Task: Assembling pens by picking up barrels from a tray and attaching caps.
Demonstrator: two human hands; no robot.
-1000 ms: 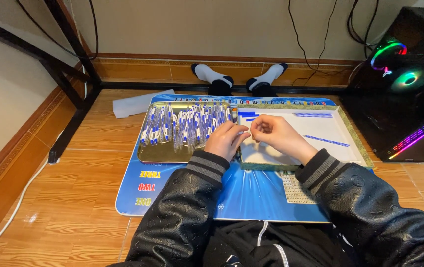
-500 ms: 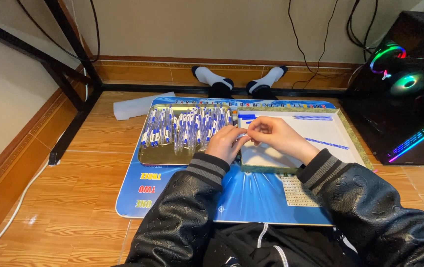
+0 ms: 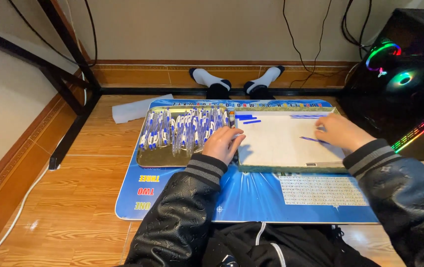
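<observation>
While the left hand (image 3: 223, 144) curls loosely by the pen tray (image 3: 148, 158), the right hand (image 3: 338, 132) pinches a blue refill (image 3: 312, 140).

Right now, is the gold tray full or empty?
Full, or close to it. The gold tray holds rows of blue-and-clear pens across most of its width; only a strip along its near edge is bare.

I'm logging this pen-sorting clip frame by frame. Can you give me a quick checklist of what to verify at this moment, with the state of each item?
1. Left hand rests at the gold tray's right edge: ok.
2. Left hand holding a pen: cannot tell.
3. Right hand lies on the white board, by a loose blue piece: ok.
4. Pens lie inside the tray: ok.
5. Blue pieces sit at the board's top left corner: ok.
6. Board and tray both rest on the blue mat: ok.
</observation>
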